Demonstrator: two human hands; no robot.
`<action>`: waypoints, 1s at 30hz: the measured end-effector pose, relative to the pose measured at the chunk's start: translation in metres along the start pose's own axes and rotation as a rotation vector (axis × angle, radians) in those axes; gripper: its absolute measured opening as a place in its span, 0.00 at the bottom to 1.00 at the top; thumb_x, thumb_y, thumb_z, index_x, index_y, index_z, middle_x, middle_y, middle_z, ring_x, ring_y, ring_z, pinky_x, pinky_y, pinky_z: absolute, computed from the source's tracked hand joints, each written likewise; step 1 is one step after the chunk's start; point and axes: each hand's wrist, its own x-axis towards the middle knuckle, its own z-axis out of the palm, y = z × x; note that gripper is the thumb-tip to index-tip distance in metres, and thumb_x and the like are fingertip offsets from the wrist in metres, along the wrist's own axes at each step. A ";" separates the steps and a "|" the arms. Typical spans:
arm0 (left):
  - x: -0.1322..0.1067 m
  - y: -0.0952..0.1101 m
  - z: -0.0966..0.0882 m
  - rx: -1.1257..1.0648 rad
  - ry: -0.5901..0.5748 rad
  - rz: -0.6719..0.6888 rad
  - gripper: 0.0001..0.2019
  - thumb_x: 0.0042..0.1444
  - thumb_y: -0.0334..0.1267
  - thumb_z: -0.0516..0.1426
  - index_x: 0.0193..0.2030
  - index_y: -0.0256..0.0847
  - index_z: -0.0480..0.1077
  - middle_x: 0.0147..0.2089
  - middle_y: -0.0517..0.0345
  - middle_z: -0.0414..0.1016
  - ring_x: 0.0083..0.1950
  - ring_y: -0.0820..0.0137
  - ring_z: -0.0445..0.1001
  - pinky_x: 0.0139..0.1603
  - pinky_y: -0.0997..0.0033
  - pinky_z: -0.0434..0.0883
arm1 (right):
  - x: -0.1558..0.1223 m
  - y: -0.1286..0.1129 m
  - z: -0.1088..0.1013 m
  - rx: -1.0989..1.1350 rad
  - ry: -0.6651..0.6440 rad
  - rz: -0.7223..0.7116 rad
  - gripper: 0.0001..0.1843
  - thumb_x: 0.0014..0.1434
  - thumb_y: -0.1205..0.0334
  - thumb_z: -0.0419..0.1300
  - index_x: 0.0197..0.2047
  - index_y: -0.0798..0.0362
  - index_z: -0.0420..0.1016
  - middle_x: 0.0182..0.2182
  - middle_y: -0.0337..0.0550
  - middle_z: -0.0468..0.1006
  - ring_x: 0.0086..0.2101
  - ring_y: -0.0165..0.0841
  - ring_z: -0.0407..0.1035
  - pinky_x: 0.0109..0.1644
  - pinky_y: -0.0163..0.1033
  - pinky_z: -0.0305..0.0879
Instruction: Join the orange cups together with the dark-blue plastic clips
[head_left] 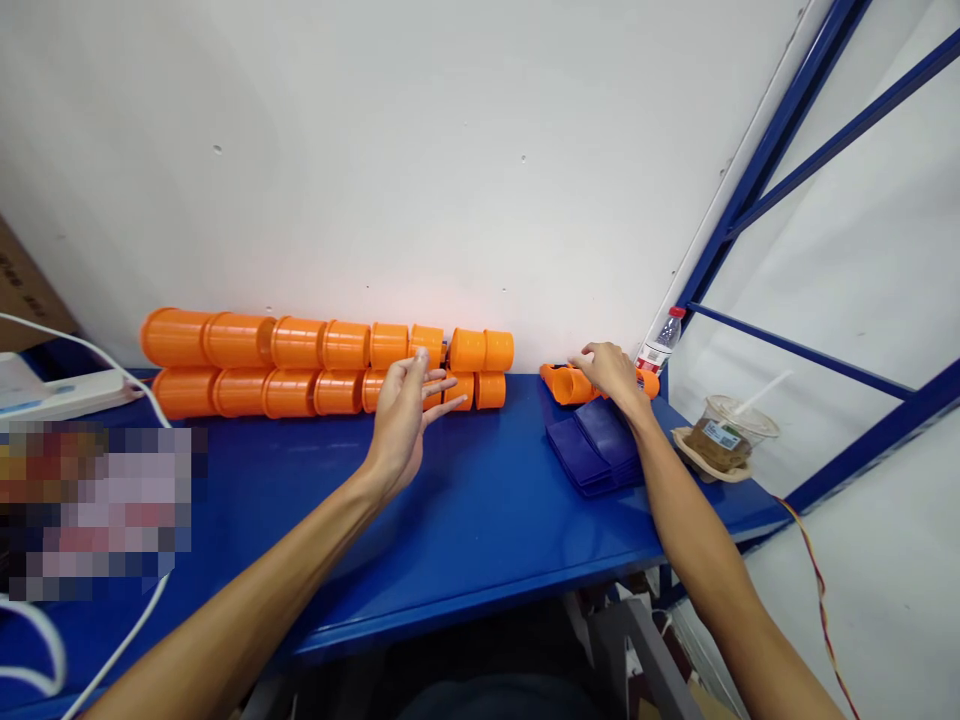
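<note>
Two long rows of orange plastic cups (pixel 300 365) lie on their sides, stacked along the white wall on the blue table (pixel 465 510). My left hand (pixel 409 415) hovers in front of their right end, fingers stretched out and apart, holding nothing. My right hand (pixel 611 372) rests on a short lying stack of orange cups (pixel 566 383) near the table's right end, fingers curved over it. Just in front of that hand lies a pile of dark blue flat sheets (pixel 592 450).
A water bottle (pixel 660 345) leans in the back right corner. A plastic cup with a brown drink and straw (pixel 724 435) stands at the right edge. Blue shelf struts (pixel 787 200) rise on the right. White cables (pixel 135 620) and a white box (pixel 52 395) lie left.
</note>
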 end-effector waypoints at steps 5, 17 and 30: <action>0.000 0.001 0.001 -0.002 0.011 0.018 0.24 0.55 0.60 0.65 0.42 0.41 0.68 0.43 0.50 0.74 0.49 0.58 0.80 0.47 0.53 0.81 | -0.004 0.000 -0.010 0.105 0.152 0.018 0.17 0.67 0.56 0.56 0.50 0.52 0.83 0.45 0.50 0.85 0.46 0.43 0.78 0.47 0.41 0.68; 0.000 -0.001 0.000 0.021 0.007 0.017 0.24 0.56 0.59 0.64 0.45 0.40 0.70 0.44 0.50 0.75 0.47 0.61 0.80 0.45 0.59 0.81 | 0.000 -0.037 0.015 0.292 0.113 -0.470 0.39 0.55 0.66 0.66 0.69 0.59 0.65 0.64 0.57 0.71 0.62 0.46 0.65 0.67 0.52 0.61; 0.000 -0.001 -0.002 0.034 -0.008 0.015 0.21 0.56 0.56 0.65 0.43 0.41 0.68 0.44 0.51 0.76 0.45 0.63 0.80 0.44 0.63 0.80 | 0.040 -0.091 0.025 0.376 -0.104 -0.704 0.41 0.48 0.69 0.70 0.66 0.54 0.67 0.63 0.55 0.71 0.60 0.47 0.68 0.64 0.51 0.64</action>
